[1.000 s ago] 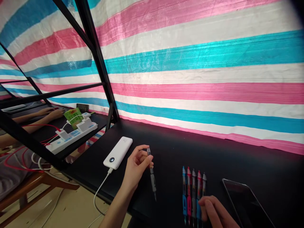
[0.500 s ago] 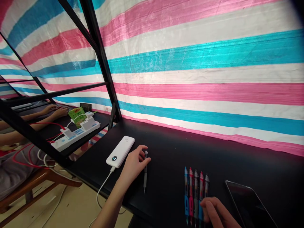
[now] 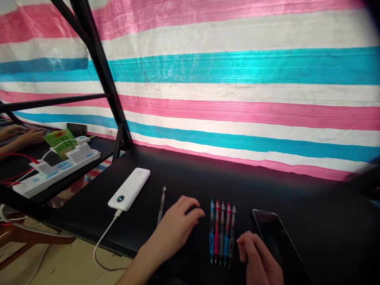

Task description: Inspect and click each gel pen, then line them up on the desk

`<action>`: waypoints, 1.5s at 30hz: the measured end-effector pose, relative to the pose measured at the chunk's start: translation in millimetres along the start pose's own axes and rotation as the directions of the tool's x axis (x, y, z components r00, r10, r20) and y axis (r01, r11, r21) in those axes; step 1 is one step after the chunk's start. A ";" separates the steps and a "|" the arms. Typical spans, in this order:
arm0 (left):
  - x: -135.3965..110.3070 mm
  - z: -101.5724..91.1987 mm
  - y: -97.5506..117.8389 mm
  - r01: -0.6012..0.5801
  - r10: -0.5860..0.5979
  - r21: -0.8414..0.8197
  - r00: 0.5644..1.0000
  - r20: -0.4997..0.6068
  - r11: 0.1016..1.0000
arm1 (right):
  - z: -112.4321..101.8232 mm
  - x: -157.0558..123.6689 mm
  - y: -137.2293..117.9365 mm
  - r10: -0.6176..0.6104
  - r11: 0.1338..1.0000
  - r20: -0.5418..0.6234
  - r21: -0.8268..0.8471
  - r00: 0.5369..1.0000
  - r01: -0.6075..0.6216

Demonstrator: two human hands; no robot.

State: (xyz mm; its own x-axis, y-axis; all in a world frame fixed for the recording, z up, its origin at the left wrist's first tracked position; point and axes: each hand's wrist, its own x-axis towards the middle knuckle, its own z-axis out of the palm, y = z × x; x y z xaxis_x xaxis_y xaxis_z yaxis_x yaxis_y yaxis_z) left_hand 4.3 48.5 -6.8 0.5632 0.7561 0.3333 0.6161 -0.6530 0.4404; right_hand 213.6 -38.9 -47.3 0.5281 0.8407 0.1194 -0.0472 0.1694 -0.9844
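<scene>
My left hand (image 3: 181, 218) hovers over the black table between a lone grey pen and a row of pens. Its thumb and fingers are apart, with nothing between them. The grey pen (image 3: 162, 202) lies on the table, its lower end hidden behind that hand. Several click pens (image 3: 222, 233) lie side by side, tips toward me, with blue, pink and grey grips. Just right of the row is my right hand (image 3: 259, 257), its fingers curled in against the thumb and nothing visible in them. A dark phone (image 3: 280, 239) lies beyond it, partly covered by the hand.
A white power bank (image 3: 130, 188) with a white cable (image 3: 102, 237) lies at the table's left. Black frame posts (image 3: 103, 75) stand beside it. On the neighbouring table are a power strip (image 3: 59, 170), a green packet (image 3: 61, 142) and another person's hands (image 3: 31, 136). Striped sheeting (image 3: 222, 95) hangs behind.
My left hand has left the lone grey pen and moved right toward the row. My right hand has drawn away from the row's right side. The view has turned right.
</scene>
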 end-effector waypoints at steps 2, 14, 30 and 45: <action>1.2 9.3 11.6 -0.196 0.189 0.057 0.977 0.099 0.979 | -2.0 1.3 0.4 -0.019 1.000 -0.011 0.017 1.000 0.019; 13.7 25.9 6.9 -0.283 0.250 0.280 0.957 0.146 0.917 | -4.3 2.7 -4.2 -0.051 0.998 0.020 -0.045 0.998 0.052; -0.7 1.4 25.5 -0.277 0.359 0.356 0.914 -0.188 0.892 | 8.8 2.6 0.8 -0.193 0.899 0.281 -0.334 0.940 0.284; 6.2 6.4 29.6 -0.221 0.268 0.272 0.952 -0.148 0.937 | 5.4 0.7 14.9 -0.403 0.857 0.172 -0.272 0.899 0.437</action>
State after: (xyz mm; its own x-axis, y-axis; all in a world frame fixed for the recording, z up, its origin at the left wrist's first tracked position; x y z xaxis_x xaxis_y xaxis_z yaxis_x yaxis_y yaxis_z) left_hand 29.5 33.6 3.0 0.6194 0.5511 0.5591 0.6020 -0.7906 0.1124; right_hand 208.6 -32.9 -61.2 0.3478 0.7759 0.5264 0.4208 0.3725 -0.8271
